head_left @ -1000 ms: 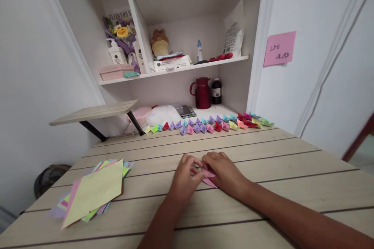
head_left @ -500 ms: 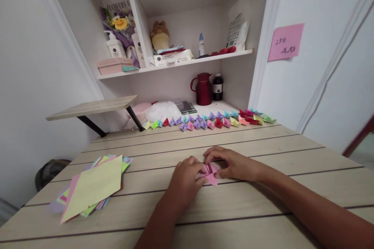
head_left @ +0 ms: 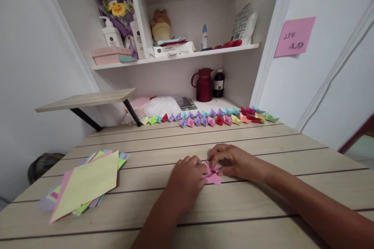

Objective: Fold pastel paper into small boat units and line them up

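A small pink folded paper [head_left: 212, 176] lies on the wooden table [head_left: 233, 210], pinched from both sides. My left hand [head_left: 187, 177] grips its left edge with curled fingers. My right hand [head_left: 233, 162] pinches its upper right part between thumb and fingers. Part of the paper is hidden under my fingers.
A stack of coloured paper sheets [head_left: 84, 183] lies at the left. A row of several small folded paper pieces [head_left: 210, 118] lines the table's far edge. Behind stand a red jug [head_left: 203, 85], a dark bottle [head_left: 218, 83] and shelves with bottles and boxes. A pink note [head_left: 294, 37] hangs on the wall.
My right hand has lifted off the pink paper and now pinches it from the right, so the folded shape shows between my hands. The view has shifted slightly downward.
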`<state>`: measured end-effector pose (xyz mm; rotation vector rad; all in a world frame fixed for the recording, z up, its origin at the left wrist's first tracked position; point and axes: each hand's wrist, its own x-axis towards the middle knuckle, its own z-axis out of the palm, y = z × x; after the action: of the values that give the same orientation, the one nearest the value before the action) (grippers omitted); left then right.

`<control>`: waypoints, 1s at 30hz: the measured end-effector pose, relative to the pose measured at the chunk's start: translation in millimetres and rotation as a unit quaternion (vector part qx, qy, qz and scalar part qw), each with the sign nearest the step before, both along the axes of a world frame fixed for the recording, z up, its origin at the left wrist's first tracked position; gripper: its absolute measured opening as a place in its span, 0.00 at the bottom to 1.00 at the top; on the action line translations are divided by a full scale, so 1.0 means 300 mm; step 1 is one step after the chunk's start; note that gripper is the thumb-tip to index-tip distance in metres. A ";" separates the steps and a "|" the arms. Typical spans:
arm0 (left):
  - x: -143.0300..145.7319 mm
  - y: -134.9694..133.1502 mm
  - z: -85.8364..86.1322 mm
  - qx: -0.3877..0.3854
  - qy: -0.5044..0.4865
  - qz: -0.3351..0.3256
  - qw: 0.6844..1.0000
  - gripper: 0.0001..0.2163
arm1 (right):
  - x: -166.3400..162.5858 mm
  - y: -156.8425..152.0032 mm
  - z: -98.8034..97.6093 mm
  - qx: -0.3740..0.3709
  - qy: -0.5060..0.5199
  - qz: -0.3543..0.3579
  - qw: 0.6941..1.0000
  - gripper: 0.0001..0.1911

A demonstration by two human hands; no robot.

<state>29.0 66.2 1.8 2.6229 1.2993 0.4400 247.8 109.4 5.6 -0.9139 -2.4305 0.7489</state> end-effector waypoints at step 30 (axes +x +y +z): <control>-0.037 0.020 -0.019 -0.091 -0.072 0.030 0.993 0.17 | 0.009 -0.025 -0.027 0.018 0.004 -0.007 1.000 0.06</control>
<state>17.8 72.3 -3.9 2.3641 1.3082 0.4858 250.6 101.8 -2.6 -0.9104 -2.4205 0.7012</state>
